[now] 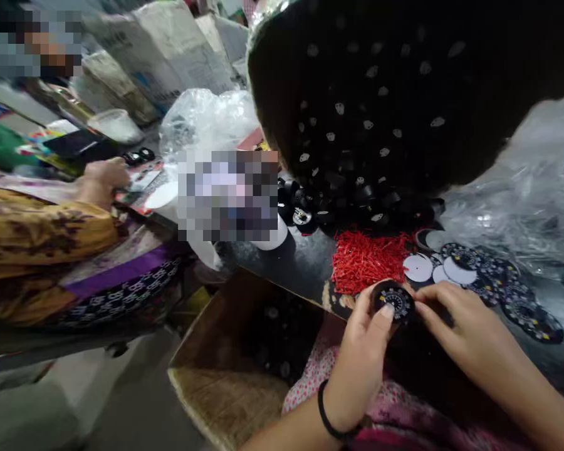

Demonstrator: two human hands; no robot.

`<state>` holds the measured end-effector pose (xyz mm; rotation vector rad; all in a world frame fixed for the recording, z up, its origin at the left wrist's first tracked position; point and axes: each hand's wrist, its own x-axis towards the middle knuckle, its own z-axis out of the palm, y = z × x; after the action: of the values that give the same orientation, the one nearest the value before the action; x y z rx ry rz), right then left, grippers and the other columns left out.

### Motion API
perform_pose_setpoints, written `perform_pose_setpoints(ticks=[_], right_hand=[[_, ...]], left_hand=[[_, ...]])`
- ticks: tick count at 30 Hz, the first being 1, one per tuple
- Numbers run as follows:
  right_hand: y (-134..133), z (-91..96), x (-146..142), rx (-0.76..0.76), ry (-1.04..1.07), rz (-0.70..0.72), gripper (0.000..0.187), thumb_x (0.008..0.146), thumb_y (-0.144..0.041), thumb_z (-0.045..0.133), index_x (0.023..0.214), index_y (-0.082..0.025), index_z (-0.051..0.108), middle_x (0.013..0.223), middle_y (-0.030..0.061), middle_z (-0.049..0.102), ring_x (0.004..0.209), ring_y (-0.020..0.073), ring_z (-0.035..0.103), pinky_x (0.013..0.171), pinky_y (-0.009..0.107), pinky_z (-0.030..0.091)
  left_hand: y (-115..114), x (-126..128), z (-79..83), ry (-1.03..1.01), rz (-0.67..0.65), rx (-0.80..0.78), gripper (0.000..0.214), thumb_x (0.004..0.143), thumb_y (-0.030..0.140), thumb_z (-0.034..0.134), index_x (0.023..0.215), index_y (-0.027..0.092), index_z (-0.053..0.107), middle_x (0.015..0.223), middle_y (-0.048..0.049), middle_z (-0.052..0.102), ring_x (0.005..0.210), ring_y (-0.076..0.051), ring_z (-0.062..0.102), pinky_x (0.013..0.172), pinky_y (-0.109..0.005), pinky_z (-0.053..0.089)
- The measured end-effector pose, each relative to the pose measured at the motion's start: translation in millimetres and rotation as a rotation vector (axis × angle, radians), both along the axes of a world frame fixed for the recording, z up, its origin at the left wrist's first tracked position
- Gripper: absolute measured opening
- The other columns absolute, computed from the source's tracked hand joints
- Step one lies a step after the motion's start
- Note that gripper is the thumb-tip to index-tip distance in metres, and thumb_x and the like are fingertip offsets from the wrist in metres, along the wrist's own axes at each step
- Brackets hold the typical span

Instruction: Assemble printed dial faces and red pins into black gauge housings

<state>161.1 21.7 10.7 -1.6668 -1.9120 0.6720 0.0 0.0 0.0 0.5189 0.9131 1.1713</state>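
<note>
My left hand [361, 357], with a black band at its wrist, grips a small black round case with a printed dial face [395, 302]. Its thumb presses on the face. At the case's right edge, my right hand [455, 319] has thumb and forefinger closed against the rim. Just beyond lies a heap of thin red pointers [369, 260]. To the right are white discs [418, 267] and loose black dial faces [529, 313] with white and yellow marks.
Behind the red heap, black round cases [357, 194] spill from a large dark container [404, 75]. An open carton [235, 388] with dark parts stands below the table edge. Clear plastic bags [521, 213] lie at right. A co-worker's hand [103, 178] rests on the table at left.
</note>
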Motion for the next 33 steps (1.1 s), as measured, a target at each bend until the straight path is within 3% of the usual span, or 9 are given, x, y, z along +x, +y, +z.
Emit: perform_pose_setpoints(ticks=[3, 6, 8, 12, 18, 25, 33], right_hand=[[-3, 3.1, 4, -0.084, 0.108, -0.055, 0.028, 0.090, -0.049, 0.054, 0.082, -0.025, 0.066, 0.077, -0.0001, 0.070, 0.069, 0.0194, 0.064, 0.065, 0.029, 0.046], [-6, 13.4, 1, -0.071, 0.185, -0.083, 0.026, 0.089, -0.047, 0.058, 0.077, -0.025, 0.064, 0.069, -0.0019, 0.066, 0.060, 0.0163, 0.061, 0.057, 0.026, 0.043], [-9, 23.3, -3, -0.024, 0.197, -0.065, 0.020, 0.090, -0.040, 0.059, 0.078, -0.024, 0.064, 0.071, -0.0022, 0.066, 0.062, 0.0154, 0.061, 0.059, 0.026, 0.043], [-11, 36.3, -13, 0.053, 0.131, 0.055, 0.013, 0.094, -0.023, 0.056, 0.084, -0.022, 0.065, 0.082, -0.0004, 0.067, 0.079, 0.0160, 0.062, 0.075, 0.028, 0.043], [-9, 30.9, -7, -0.014, -0.019, 0.060, 0.013, 0.096, -0.020, 0.054, 0.085, -0.019, 0.061, 0.084, 0.0010, 0.065, 0.082, 0.0168, 0.058, 0.075, 0.031, 0.037], [-12, 31.7, -5, -0.004, 0.050, 0.083, 0.016, 0.094, -0.016, 0.052, 0.080, -0.020, 0.058, 0.081, 0.0009, 0.065, 0.078, 0.0167, 0.060, 0.072, 0.028, 0.041], [-16, 18.3, -7, 0.124, -0.001, 0.060, 0.029, 0.092, -0.030, 0.049, 0.064, -0.023, 0.053, 0.056, -0.0033, 0.057, 0.048, 0.0144, 0.053, 0.047, 0.026, 0.037]], left_hand=[[-6, 1, 5.8, 0.041, -0.027, 0.062, 0.029, 0.093, 0.035, 0.061, 0.119, 0.024, 0.066, 0.126, -0.0047, 0.068, 0.122, -0.023, 0.059, 0.106, -0.036, 0.045], [-4, -2, 6.6, 0.070, -0.014, 0.087, 0.042, 0.092, 0.035, 0.061, 0.134, 0.029, 0.057, 0.131, -0.0054, 0.066, 0.124, -0.023, 0.059, 0.108, -0.039, 0.043], [0, -3, 4.0, 0.090, 0.016, 0.070, 0.049, 0.092, 0.035, 0.061, 0.139, 0.032, 0.051, 0.132, -0.0046, 0.065, 0.124, -0.023, 0.059, 0.109, -0.040, 0.042], [6, 2, -4.5, 0.132, -0.048, 0.019, 0.036, 0.088, 0.036, 0.065, 0.123, 0.029, 0.064, 0.123, -0.0025, 0.068, 0.116, -0.022, 0.064, 0.103, -0.035, 0.048], [5, 12, -14.0, 0.167, -0.108, 0.016, 0.029, 0.088, 0.034, 0.067, 0.117, 0.031, 0.066, 0.118, 0.0010, 0.070, 0.115, -0.018, 0.064, 0.102, -0.030, 0.048], [4, 13, -0.9, 0.322, -0.061, 0.143, 0.026, 0.088, 0.025, 0.065, 0.114, 0.026, 0.064, 0.116, 0.0002, 0.072, 0.111, -0.016, 0.066, 0.099, -0.027, 0.049], [4, 12, 2.9, 0.457, -0.108, 0.213, 0.033, 0.085, 0.010, 0.058, 0.115, 0.022, 0.064, 0.112, -0.0023, 0.073, 0.106, -0.017, 0.067, 0.098, -0.030, 0.048]])
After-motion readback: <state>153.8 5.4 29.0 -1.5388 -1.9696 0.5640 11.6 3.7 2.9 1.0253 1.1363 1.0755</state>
